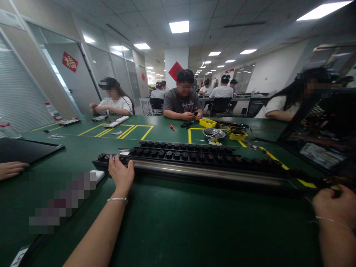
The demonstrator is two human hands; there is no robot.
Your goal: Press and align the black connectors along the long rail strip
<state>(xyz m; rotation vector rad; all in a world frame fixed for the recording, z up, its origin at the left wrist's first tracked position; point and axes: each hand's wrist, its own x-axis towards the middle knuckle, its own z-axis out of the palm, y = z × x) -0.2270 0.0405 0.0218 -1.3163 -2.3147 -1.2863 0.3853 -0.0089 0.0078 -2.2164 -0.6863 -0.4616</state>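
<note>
Green worktop carries a long black rail of knobs, touched at its near end by the open left hand. The right hand is closed on the rail's far end. Farther off, a yellow tray and a metal bowl are seen, contents unclear.

Single head-worn view, forward and slightly down across the green table, hands close below

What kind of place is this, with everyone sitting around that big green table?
Probably an electronics assembly workshop. The green work table is marked with yellow tape, small-parts bins and a screwdriver lie about, and the left hand rests on a long black strip of parts.
</note>
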